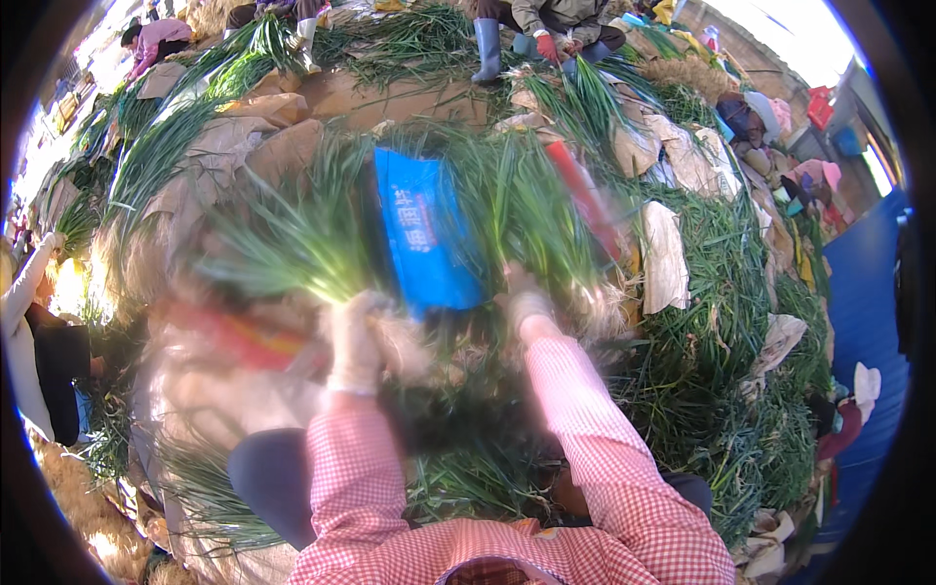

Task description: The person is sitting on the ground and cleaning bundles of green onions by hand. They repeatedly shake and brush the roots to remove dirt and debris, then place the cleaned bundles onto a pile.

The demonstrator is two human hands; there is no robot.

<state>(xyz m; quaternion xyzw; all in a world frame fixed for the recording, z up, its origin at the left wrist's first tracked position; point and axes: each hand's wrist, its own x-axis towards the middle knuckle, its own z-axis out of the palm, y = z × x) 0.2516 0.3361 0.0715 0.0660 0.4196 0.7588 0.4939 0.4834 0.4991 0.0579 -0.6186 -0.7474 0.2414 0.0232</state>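
Note:
My left hand [357, 342], in a pale glove, grips a bunch of long green onions [311, 248] just above their roots. The leaves fan up and to the left, blurred, and the pale roots [401, 344] stick out at the right of the hand. My right hand [525, 298], also gloved, is at the lower end of another spread of green onions [512, 194]. Its fingers are blurred, so I cannot tell if they hold any stalks. Between the two bunches lies a blue printed plastic sack [424, 230] bearing white writing.
A red strip [581, 194] lies at the right bunch, and a blurred red-and-yellow sack [241, 336] lies left. Loose green leaves [702, 292] heap up on the right. Seated people work around me, one in blue rubber boots [487, 47]. Brown sacking [212, 387] covers ground at left.

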